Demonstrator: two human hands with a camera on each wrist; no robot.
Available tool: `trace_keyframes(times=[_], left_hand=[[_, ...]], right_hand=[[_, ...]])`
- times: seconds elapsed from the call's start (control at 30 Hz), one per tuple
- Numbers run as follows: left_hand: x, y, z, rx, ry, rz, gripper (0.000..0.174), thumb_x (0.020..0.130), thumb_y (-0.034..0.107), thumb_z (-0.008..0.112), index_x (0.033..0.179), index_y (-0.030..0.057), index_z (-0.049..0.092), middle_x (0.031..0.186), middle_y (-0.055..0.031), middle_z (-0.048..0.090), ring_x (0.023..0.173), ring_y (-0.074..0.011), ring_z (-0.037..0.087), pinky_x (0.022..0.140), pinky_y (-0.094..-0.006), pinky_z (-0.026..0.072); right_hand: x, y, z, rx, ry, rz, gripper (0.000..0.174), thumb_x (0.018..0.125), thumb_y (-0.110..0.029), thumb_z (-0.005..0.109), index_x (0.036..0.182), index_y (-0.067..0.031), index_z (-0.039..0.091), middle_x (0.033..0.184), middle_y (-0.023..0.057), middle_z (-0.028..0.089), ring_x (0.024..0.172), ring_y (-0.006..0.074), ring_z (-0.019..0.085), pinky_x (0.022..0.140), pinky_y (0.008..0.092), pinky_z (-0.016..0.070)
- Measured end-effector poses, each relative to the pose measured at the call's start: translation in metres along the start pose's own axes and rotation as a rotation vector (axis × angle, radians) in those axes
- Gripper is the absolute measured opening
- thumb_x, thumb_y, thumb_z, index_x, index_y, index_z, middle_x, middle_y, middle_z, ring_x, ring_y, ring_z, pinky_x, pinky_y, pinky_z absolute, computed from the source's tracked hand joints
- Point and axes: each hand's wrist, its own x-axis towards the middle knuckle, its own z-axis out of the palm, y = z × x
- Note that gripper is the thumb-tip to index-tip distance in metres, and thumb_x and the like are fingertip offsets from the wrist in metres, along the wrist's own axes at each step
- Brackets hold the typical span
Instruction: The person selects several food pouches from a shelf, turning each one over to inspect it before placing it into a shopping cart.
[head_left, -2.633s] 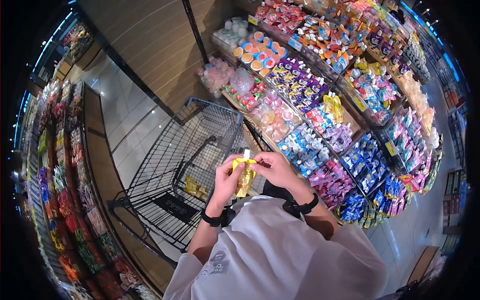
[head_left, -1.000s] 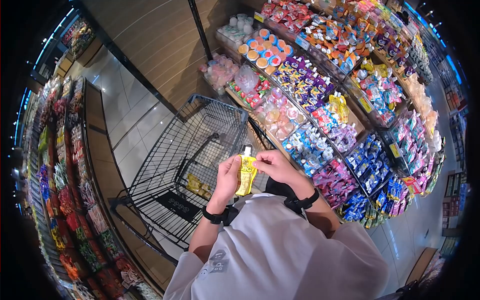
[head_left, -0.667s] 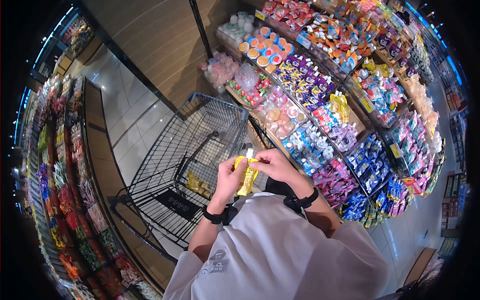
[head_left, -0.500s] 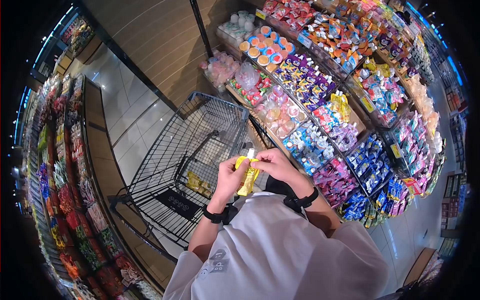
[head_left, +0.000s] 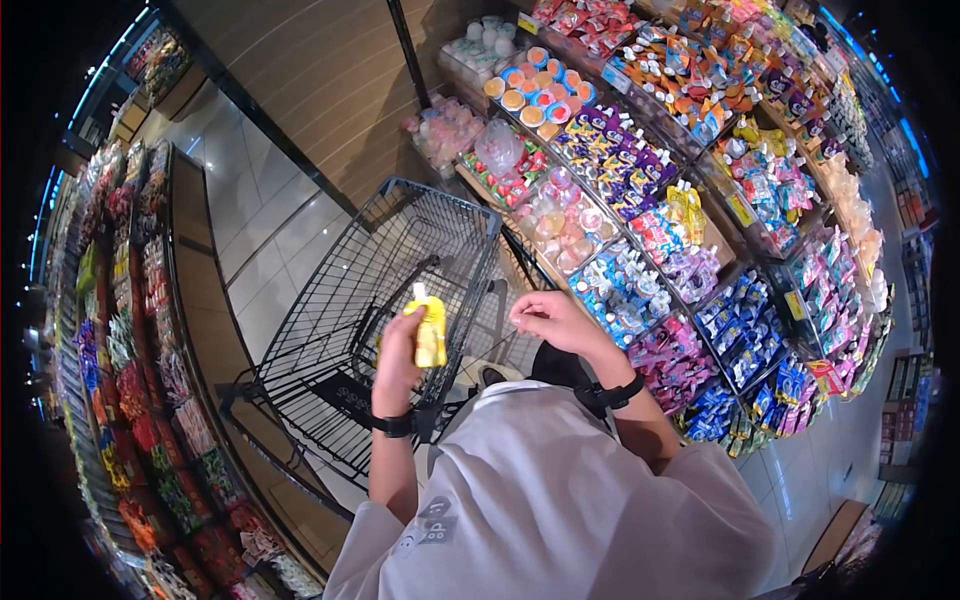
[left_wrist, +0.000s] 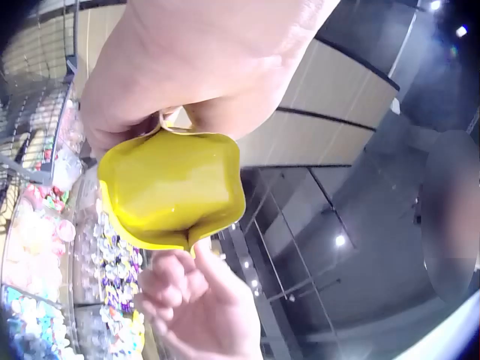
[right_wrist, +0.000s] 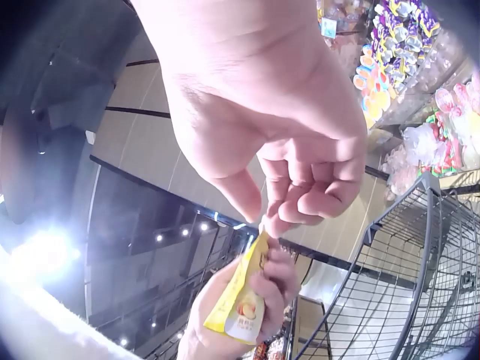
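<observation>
In the head view, my left hand [head_left: 397,352] grips a yellow spouted pouch [head_left: 430,333], its white cap upward, above the cart [head_left: 330,300]. My right hand [head_left: 555,320] is to the right, apart from the pouch, with fingers loosely bent around nothing. The left wrist view shows the underside of the pouch [left_wrist: 176,187] below my left hand [left_wrist: 195,60], with my right hand [left_wrist: 214,304] beyond. In the right wrist view, my right hand's [right_wrist: 262,105] fingertips overlap the pouch's [right_wrist: 244,292] top end; contact cannot be told there.
Bins of colourful pouches [head_left: 615,285] and jelly cups [head_left: 540,90] fill the display to the right. A long rack of packaged goods [head_left: 130,360] stands at the left, with tiled floor [head_left: 265,190] between it and the cart. A wooden panel [head_left: 300,80] is behind.
My right hand has let go of the pouch and moved slightly right. My left hand has carried the pouch leftward over the cart, covering most of the yellow items inside.
</observation>
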Motion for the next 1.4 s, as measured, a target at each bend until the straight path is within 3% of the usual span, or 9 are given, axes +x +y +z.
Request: trace_keyframes(times=[0.37, 0.43, 0.57, 0.63, 0.7, 0.77, 0.93, 1.27, 1.4], left_hand=[[0.033, -0.073, -0.247, -0.058, 0.324, -0.254, 0.028, 0.088, 0.004, 0.06, 0.115, -0.0033, 0.06, 0.104, -0.0158, 0.067, 0.092, -0.0288, 0.067, 0.081, -0.0415, 0.0551], [0.004, -0.082, -0.256, 1.406, 0.058, 0.439, 0.03, 0.078, -0.001, 0.069, 0.108, 0.0025, 0.066, 0.099, -0.0147, 0.069, 0.091, -0.0298, 0.067, 0.08, -0.0383, 0.0542], [-0.002, -0.095, -0.258, 1.426, 0.053, 0.522, 0.045, 0.062, -0.004, 0.078, 0.104, 0.0077, 0.067, 0.091, -0.0096, 0.068, 0.089, -0.029, 0.067, 0.079, -0.0325, 0.0534], [0.005, -0.095, -0.265, 1.437, 0.053, 0.366, 0.028, 0.078, 0.005, 0.072, 0.105, 0.0003, 0.067, 0.095, -0.0129, 0.069, 0.083, -0.0252, 0.065, 0.077, -0.0344, 0.0523], [0.044, -0.126, -0.323, 0.926, 0.611, -0.043, 0.034, 0.086, 0.017, 0.067, 0.108, -0.0086, 0.063, 0.096, -0.0169, 0.068, 0.082, -0.0241, 0.063, 0.074, -0.0365, 0.051], [0.07, -0.138, -0.35, 0.474, 1.163, 0.176, 0.033, 0.09, 0.024, 0.061, 0.096, -0.0082, 0.061, 0.088, -0.0147, 0.064, 0.073, -0.0221, 0.057, 0.064, -0.0384, 0.0452], [0.038, -0.1, -0.313, 0.372, 0.916, 0.024, 0.027, 0.089, 0.028, 0.059, 0.086, 0.0016, 0.059, 0.073, -0.0023, 0.055, 0.065, -0.0163, 0.048, 0.058, -0.0356, 0.0347], [0.07, -0.099, -0.206, 0.531, 0.446, -0.209, 0.03, 0.094, 0.028, 0.057, 0.109, 0.0029, 0.063, 0.089, -0.0083, 0.067, 0.07, -0.0175, 0.065, 0.048, -0.0257, 0.0427], [0.089, -0.153, -0.173, 1.022, 0.369, -0.035, 0.055, 0.098, 0.044, 0.053, 0.102, -0.0081, 0.068, 0.094, -0.0233, 0.07, 0.089, -0.0356, 0.069, 0.075, -0.0422, 0.0524]], right_hand=[[-0.016, 0.02, -0.032, 0.003, 0.113, 0.149, 0.013, 0.096, -0.016, 0.063, 0.098, -0.0033, 0.067, 0.08, 0.0, 0.065, 0.069, 0.0073, 0.056, 0.063, 0.0234, 0.0451], [-0.016, 0.022, -0.032, -0.002, 0.117, 0.157, 0.013, 0.096, -0.015, 0.063, 0.098, -0.0032, 0.067, 0.08, 0.0001, 0.065, 0.07, 0.0075, 0.057, 0.064, 0.0233, 0.0453], [-0.017, 0.029, -0.031, -0.067, 0.107, 0.143, 0.013, 0.096, -0.015, 0.064, 0.099, -0.0028, 0.068, 0.082, 0.0003, 0.066, 0.076, 0.0082, 0.061, 0.067, 0.0233, 0.0466], [-0.017, 0.03, -0.031, -0.07, 0.101, 0.145, 0.013, 0.096, -0.015, 0.064, 0.099, -0.0027, 0.068, 0.083, 0.0004, 0.066, 0.078, 0.0085, 0.062, 0.068, 0.0233, 0.047], [-0.017, 0.032, -0.03, -0.061, 0.092, 0.14, 0.012, 0.096, -0.013, 0.064, 0.098, -0.002, 0.067, 0.084, 0.0003, 0.066, 0.079, 0.0088, 0.062, 0.071, 0.024, 0.0481], [-0.018, 0.032, -0.026, -0.055, 0.107, 0.116, 0.011, 0.095, -0.012, 0.064, 0.098, -0.0016, 0.067, 0.084, 0.0002, 0.066, 0.08, 0.0089, 0.062, 0.071, 0.0245, 0.0487], [-0.021, 0.031, -0.028, -0.036, 0.145, 0.063, 0.009, 0.095, -0.009, 0.065, 0.098, -0.0008, 0.067, 0.085, -0.0001, 0.066, 0.079, 0.0092, 0.063, 0.072, 0.0256, 0.0503], [-0.031, 0.047, -0.076, -0.142, 0.283, 0.055, 0.011, 0.091, -0.011, 0.068, 0.096, -0.0018, 0.069, 0.082, 0.0018, 0.068, 0.076, 0.0105, 0.063, 0.068, 0.0259, 0.0502], [-0.041, 0.045, -0.129, -0.394, 0.557, 0.109, 0.016, 0.087, -0.014, 0.07, 0.095, 0.0002, 0.072, 0.082, 0.0075, 0.072, 0.077, 0.0135, 0.067, 0.071, 0.0284, 0.0526]])
